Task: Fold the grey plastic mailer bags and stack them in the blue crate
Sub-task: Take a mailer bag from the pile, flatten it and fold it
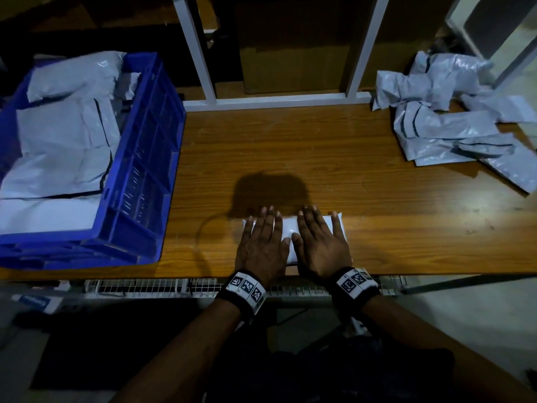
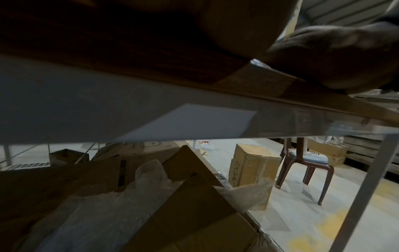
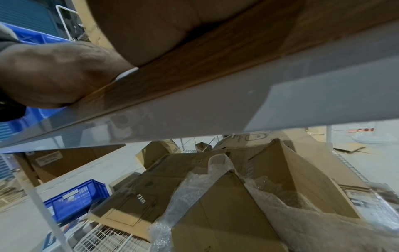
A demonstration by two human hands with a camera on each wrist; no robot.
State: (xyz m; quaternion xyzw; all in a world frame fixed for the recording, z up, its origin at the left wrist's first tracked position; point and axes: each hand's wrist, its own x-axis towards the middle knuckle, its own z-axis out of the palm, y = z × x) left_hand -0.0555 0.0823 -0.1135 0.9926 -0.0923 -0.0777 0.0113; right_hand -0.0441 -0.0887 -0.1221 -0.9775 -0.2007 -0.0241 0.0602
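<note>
Both hands lie flat, fingers straight, pressing a folded bag (image 1: 290, 234) at the bench's (image 1: 334, 158) near edge, around its middle. The left hand (image 1: 263, 242) covers the bag's left part, the right hand (image 1: 321, 242) its right; neither grips it. The crate (image 1: 145, 158), holding bags, sits at the left end. A loose pile (image 1: 453, 120) lies at the far right corner.

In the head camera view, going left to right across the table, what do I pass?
Blue crate with folded mailer bags inside → left hand → right hand, both pressing flat on one folded bag → loose pile of grey mailer bags.
</note>
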